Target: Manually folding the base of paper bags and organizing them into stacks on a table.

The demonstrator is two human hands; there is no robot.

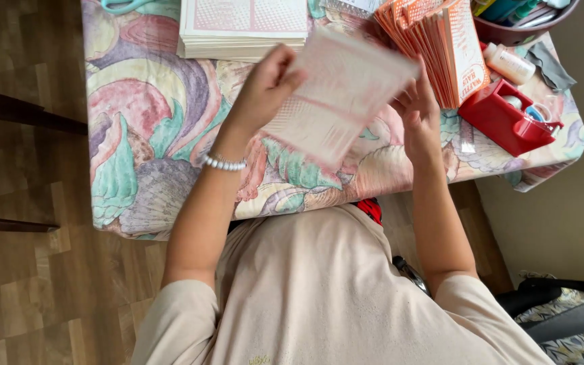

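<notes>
Beige shirt (319,297) below; left hand (265,88) and right hand (419,111) both grip paper sheet (339,94).

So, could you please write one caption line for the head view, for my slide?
Both hands, left and right, hold a pale printed paper sheet above a floral tablecloth, beside orange paper bags and a red tape dispenser.

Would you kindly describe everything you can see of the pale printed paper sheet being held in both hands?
The pale rectangular paper sheet, printed in faint pink-red with a fine checked pattern, looks thin and flat, slightly blurred. It is held tilted above the flower-patterned tablecloth, clear of the table. The left hand, with a white bead bracelet at the wrist, pinches its left edge; the right hand touches its right side, mostly from behind. It partly hides a fanned stack of orange printed paper bags beyond it.
</notes>
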